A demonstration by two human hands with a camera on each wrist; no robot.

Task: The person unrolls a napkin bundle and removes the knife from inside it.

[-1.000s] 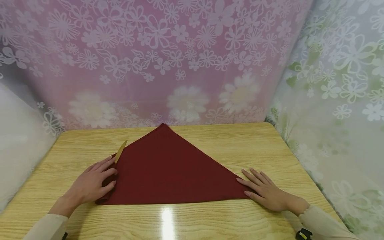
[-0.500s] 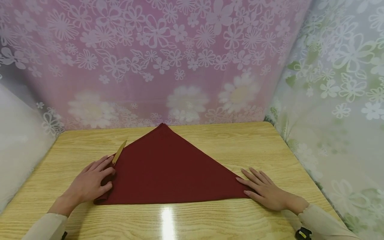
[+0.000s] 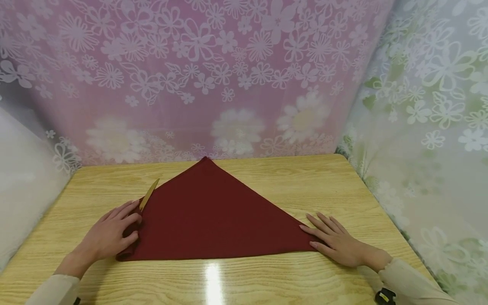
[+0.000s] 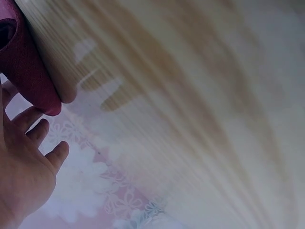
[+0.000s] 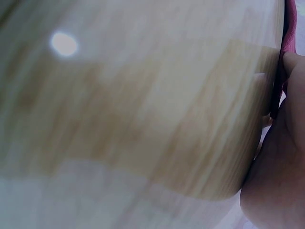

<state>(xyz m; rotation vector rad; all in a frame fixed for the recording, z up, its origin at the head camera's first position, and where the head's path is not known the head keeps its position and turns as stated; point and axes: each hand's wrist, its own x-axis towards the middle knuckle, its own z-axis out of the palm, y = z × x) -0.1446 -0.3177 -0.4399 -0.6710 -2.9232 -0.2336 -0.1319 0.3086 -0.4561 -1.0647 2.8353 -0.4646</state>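
A dark red cloth [image 3: 213,216] lies in a triangle on the table, its peak toward the back edge and its left end rolled up. My left hand [image 3: 110,235] curves its fingers and thumb over that roll. From the roll's upper end sticks a gold knife blade [image 3: 149,195]; the rest of the knife is hidden. In the left wrist view the rolled cloth [image 4: 26,67] reaches past the bent fingers. My right hand [image 3: 337,243] is spread flat, with fingertips pressing the cloth's right corner. Only part of that hand [image 5: 276,157] shows in the right wrist view.
The wood-grain table [image 3: 267,279] has its back edge against a pink flowered curtain [image 3: 183,106]. A pale green and white flowered curtain [image 3: 431,169] hangs along the right side.
My left hand has moved slightly left together with the roll and the knife, and the flat part of the cloth has widened on that side. The right hand stays in place.
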